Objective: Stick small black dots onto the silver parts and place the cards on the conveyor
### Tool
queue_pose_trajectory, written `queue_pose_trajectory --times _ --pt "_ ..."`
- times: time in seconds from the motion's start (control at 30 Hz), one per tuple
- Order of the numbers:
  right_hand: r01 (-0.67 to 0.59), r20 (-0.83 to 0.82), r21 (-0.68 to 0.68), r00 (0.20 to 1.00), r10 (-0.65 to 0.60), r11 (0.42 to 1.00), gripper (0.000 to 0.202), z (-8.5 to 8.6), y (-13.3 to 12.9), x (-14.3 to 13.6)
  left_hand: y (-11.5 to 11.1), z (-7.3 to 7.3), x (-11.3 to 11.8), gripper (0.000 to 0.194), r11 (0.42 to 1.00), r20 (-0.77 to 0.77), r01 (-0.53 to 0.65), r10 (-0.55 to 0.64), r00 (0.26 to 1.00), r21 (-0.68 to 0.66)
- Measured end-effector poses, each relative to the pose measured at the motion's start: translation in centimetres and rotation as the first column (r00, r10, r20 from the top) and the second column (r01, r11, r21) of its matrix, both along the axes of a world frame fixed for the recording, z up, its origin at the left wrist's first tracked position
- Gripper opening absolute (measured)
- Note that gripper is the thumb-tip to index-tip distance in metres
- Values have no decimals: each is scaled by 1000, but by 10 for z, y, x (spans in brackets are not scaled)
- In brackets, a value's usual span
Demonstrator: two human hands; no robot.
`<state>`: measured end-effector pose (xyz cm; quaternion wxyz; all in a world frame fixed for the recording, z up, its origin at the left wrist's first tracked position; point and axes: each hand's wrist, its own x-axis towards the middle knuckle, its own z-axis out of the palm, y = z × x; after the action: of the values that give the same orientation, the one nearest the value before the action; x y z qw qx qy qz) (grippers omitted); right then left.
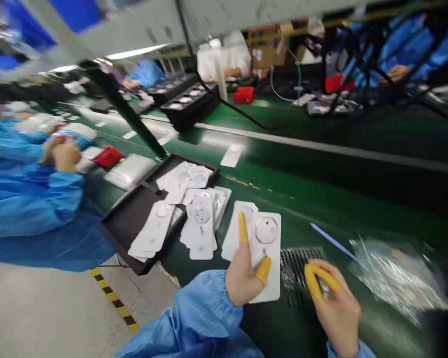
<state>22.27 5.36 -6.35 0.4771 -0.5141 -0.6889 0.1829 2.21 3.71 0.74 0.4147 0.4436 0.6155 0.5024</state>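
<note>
My left hand [244, 278], with yellow finger cots, has its thumb across the face of a white panel [271, 278] bearing a round ring and small holes. The forefinger runs along that panel's left side, over a second white panel [229, 241]; my other left fingers are hidden. To the right, my right hand [336, 303] pinches thumb and forefinger together, both in yellow cots. Anything between those fingertips is too small to make out. Beside them lies a clear sheet with rows of dark strips [294, 261].
More white panels [201, 233] are piled at the left, partly on a black tray [119, 223]. A purple stick [332, 241] and a clear plastic bag [392, 278] lie to the right. A co-worker's blue sleeve [22, 199] is at the left. A slanted post [127, 109] rises beyond the tray.
</note>
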Motion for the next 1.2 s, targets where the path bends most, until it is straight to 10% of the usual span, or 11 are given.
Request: queue_pose_trajectory --times 0.27,0.57,1.2 --pt "-42 174 314 985 -14 948 30 85 -7 -32 -10 32 23 58 947 52 323 -322 945 -2" --pt "-125 225 130 970 93 984 41 83 -17 -22 -13 31 26 56 937 -130 350 -348 928 -5" --pt "-219 384 202 914 129 955 42 93 -24 -27 -15 35 30 55 941 -192 330 -311 931 73"
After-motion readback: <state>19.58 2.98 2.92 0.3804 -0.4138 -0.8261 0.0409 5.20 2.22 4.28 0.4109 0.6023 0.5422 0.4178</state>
